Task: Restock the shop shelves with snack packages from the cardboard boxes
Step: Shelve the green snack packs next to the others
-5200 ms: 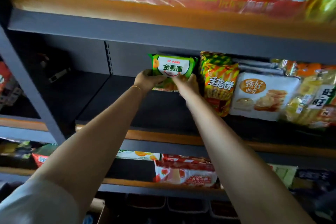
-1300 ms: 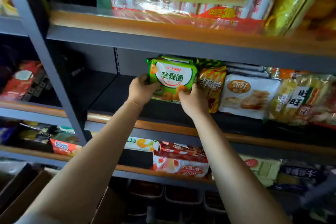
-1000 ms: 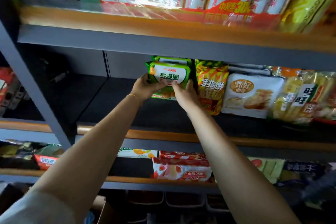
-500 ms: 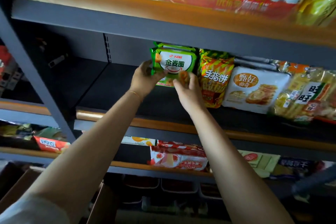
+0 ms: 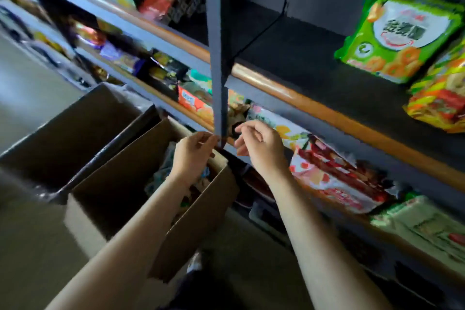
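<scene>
Both hands have left the green snack packet with the white label (image 5: pixel 400 35), which now stands alone on the dark upper shelf (image 5: pixel 314 70) beside an orange-yellow snack packet (image 5: pixel 437 100). The view has swung down and left. The left hand (image 5: pixel 192 156) hangs over the open brown cardboard box (image 5: pixel 196 221) holding assorted packets; its grip is loosely curled and empty. The right hand (image 5: pixel 259 146), near the grey shelf upright (image 5: pixel 217 58), has a relaxed, empty grip.

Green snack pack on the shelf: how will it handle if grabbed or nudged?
The green snack pack looks like a puffy film bag, so probably light and crushable. It stands leaning against the packs behind, so a nudge may tip it. The glossy film could be slippery; grip the edges.
</scene>
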Demonstrator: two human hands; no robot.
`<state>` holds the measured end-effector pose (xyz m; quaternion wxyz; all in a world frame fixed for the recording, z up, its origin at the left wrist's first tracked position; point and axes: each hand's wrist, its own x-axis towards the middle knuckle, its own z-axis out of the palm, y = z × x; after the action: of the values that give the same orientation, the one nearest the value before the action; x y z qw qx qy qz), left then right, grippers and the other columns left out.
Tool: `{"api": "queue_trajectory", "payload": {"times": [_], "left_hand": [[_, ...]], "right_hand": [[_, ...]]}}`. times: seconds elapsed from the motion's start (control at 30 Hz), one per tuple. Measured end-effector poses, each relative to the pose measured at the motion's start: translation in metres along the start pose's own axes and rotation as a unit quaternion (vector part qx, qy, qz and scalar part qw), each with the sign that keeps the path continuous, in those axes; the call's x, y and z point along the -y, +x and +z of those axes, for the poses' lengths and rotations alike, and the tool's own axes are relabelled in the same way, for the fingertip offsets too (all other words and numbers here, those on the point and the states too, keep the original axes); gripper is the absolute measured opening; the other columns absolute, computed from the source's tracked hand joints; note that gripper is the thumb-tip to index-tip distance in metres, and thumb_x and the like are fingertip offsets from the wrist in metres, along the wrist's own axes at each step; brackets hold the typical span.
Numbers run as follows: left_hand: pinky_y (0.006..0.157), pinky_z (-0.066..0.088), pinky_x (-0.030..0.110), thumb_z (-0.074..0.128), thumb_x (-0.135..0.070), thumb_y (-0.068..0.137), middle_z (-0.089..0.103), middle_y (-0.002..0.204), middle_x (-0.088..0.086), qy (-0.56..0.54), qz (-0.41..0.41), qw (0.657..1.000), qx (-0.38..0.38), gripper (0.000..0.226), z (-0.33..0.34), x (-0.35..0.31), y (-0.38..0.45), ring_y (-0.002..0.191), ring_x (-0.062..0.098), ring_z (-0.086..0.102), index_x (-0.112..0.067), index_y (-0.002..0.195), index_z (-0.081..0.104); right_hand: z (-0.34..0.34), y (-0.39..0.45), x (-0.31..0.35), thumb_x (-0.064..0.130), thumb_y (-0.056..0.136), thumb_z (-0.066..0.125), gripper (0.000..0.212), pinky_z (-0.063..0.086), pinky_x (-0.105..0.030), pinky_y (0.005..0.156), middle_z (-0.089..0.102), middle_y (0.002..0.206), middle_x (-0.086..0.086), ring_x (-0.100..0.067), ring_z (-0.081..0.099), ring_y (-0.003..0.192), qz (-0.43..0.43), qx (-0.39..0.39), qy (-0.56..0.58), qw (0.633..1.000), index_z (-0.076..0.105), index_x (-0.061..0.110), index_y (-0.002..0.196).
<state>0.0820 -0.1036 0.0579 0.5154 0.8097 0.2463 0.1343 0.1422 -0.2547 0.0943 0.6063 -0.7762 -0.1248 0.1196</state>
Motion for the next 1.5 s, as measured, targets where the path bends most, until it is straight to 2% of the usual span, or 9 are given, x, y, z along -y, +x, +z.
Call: {"api": "queue_trajectory", "payload": {"times": [0.17, 0.33, 0.43, 0.5, 0.63, 0.77, 0.9, 1.23, 1.5], "left_hand": [[0.078, 0.051, 0.031, 0.073, -0.029, 0.092, 0.076, 0.093, 0.004, 0.12, -0.139, 0.981, -0.061, 0.019, -0.076, 0.139, -0.019, 0.089, 0.022, 0.07, -0.012, 0.095, 0.081], [0.09, 0.045, 0.03, 0.072, -0.032, 0.092, 0.071, 0.109, 0.011, 0.178, -0.159, 0.966, -0.095, 0.027, -0.125, 0.232, -0.022, 0.106, 0.026, 0.065, -0.006, 0.091, 0.08], [0.117, 0.029, 0.04, 0.063, -0.039, 0.098, 0.052, 0.148, 0.013, 0.274, -0.143, 0.945, -0.106, 0.035, -0.144, 0.272, -0.013, 0.141, 0.031, 0.041, -0.014, 0.12, 0.073], [0.124, 0.008, 0.046, 0.057, -0.044, 0.1, 0.03, 0.163, 0.012, 0.35, -0.121, 0.925, -0.085, 0.051, -0.152, 0.296, -0.007, 0.154, 0.031, 0.019, -0.021, 0.145, 0.053], [0.125, -0.001, 0.055, 0.048, -0.051, 0.1, 0.017, 0.167, 0.013, 0.405, -0.133, 0.905, -0.013, 0.067, -0.148, 0.319, 0.003, 0.156, 0.032, 0.007, -0.02, 0.157, 0.03], [0.122, 0.018, 0.054, 0.051, -0.041, 0.098, 0.046, 0.15, 0.015, 0.374, -0.101, 0.92, -0.063, 0.054, -0.146, 0.326, -0.002, 0.142, 0.034, 0.038, -0.015, 0.145, 0.05], [0.11, 0.033, 0.05, 0.054, -0.035, 0.095, 0.056, 0.134, 0.014, 0.348, -0.087, 0.927, -0.111, 0.045, -0.146, 0.331, -0.002, 0.129, 0.033, 0.05, -0.011, 0.132, 0.061], [0.109, 0.035, 0.049, 0.054, -0.037, 0.093, 0.056, 0.134, 0.013, 0.334, -0.088, 0.933, -0.101, 0.041, -0.143, 0.329, 0.001, 0.127, 0.032, 0.05, -0.013, 0.125, 0.065], [0.112, 0.032, 0.044, 0.058, -0.036, 0.095, 0.05, 0.14, 0.013, 0.282, -0.149, 0.945, -0.072, 0.043, -0.146, 0.319, 0.002, 0.134, 0.031, 0.043, -0.013, 0.132, 0.061]], "right_hand": [[0.107, -0.004, -0.074, 0.012, 0.099, 0.052, 0.023, 0.054, -0.027, 0.054, 0.068, 0.067, -0.001, -0.008, 0.06, 0.049, 0.124, 0.106, -0.049, 0.985, 0.068, 0.016, 0.083], [0.201, 0.004, -0.133, 0.016, 0.095, 0.063, 0.016, 0.061, -0.043, 0.072, 0.071, 0.075, -0.001, -0.017, 0.069, 0.061, 0.21, 0.154, -0.088, 0.962, 0.066, 0.017, 0.08], [0.248, 0.015, -0.166, 0.026, 0.094, 0.066, 0.013, 0.06, -0.045, 0.082, 0.071, 0.085, 0.0, -0.018, 0.07, 0.08, 0.259, 0.178, -0.137, 0.939, 0.065, 0.018, 0.084], [0.269, 0.025, -0.188, 0.03, 0.095, 0.065, 0.015, 0.055, -0.039, 0.088, 0.064, 0.107, 0.001, -0.018, 0.062, 0.097, 0.309, 0.193, -0.175, 0.915, 0.063, 0.018, 0.104], [0.296, 0.041, -0.237, 0.022, 0.096, 0.063, 0.057, 0.042, -0.037, 0.107, 0.046, 0.146, -0.011, -0.029, 0.047, 0.13, 0.387, 0.22, -0.255, 0.859, 0.04, 0.009, 0.147], [0.316, 0.037, -0.283, 0.03, 0.1, 0.055, 0.072, 0.037, -0.03, 0.108, 0.03, 0.157, -0.012, -0.028, 0.038, 0.14, 0.423, 0.306, -0.35, 0.778, 0.016, 0.008, 0.157], [0.326, 0.031, -0.302, 0.029, 0.1, 0.056, 0.084, 0.036, -0.035, 0.11, 0.013, 0.161, -0.018, -0.033, 0.029, 0.145, 0.412, 0.317, -0.408, 0.751, -0.003, 0.013, 0.158], [0.331, 0.027, -0.308, 0.034, 0.087, 0.07, 0.065, 0.041, -0.043, 0.11, 0.036, 0.152, -0.015, -0.037, 0.04, 0.136, 0.298, 0.335, -0.462, 0.765, 0.044, 0.024, 0.146], [0.305, 0.035, -0.233, 0.029, 0.081, 0.078, 0.055, 0.044, -0.032, 0.086, 0.058, 0.12, -0.003, -0.018, 0.053, 0.108, 0.23, 0.27, -0.309, 0.883, 0.049, 0.018, 0.126]]}}
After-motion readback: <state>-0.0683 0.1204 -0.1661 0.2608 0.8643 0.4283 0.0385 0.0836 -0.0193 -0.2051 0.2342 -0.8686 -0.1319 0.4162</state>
